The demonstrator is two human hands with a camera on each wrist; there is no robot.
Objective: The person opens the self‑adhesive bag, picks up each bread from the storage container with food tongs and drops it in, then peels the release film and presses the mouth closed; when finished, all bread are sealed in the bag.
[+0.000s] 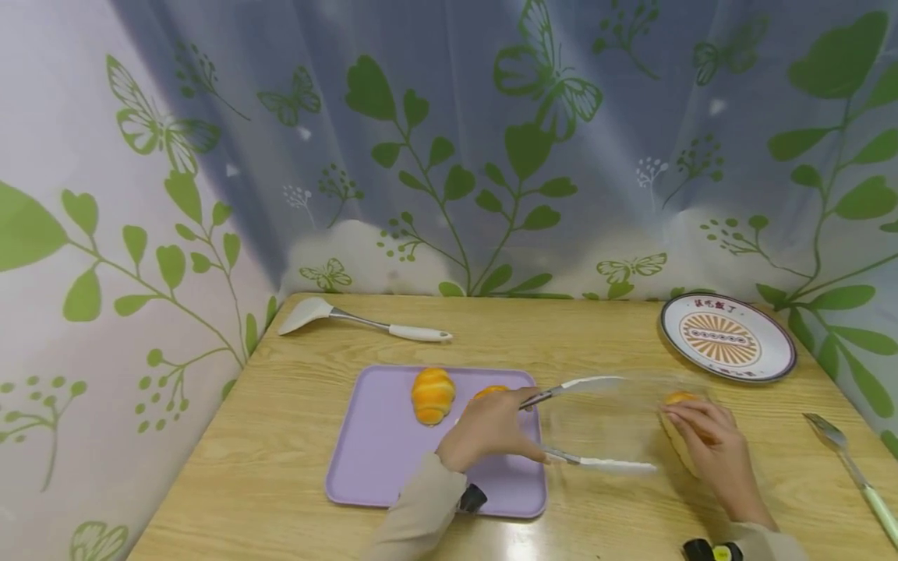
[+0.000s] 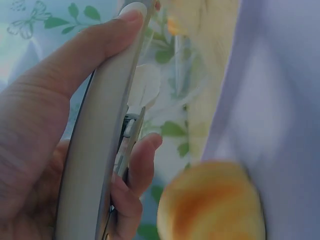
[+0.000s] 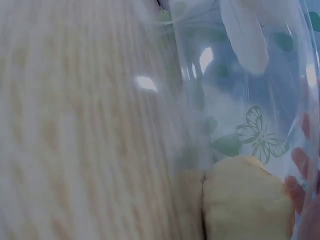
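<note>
In the head view my left hand (image 1: pixel 491 430) holds metal tongs (image 1: pixel 617 465) with white tips, their two arms spread wide apart. The tips reach into a clear plastic bag (image 1: pixel 596 421). At the bag's far end, my right hand (image 1: pixel 726 460) grips the plastic beside a bread roll (image 1: pixel 682 444). The right wrist view shows this bread roll (image 3: pixel 245 205) behind the clear film, with fingertips at its side. A striped golden roll (image 1: pixel 433 397) lies on the purple tray (image 1: pixel 379 460); another roll (image 1: pixel 493 389) is partly hidden by my left hand.
A white-handled spatula (image 1: pixel 417 333) lies at the back left of the wooden table (image 1: pixel 238 467). A patterned plate (image 1: pixel 779 351) stands at the back right. A fork (image 1: pixel 852 460) with a green handle lies near the right edge. Printed curtains (image 1: pixel 449 93) stand behind the table.
</note>
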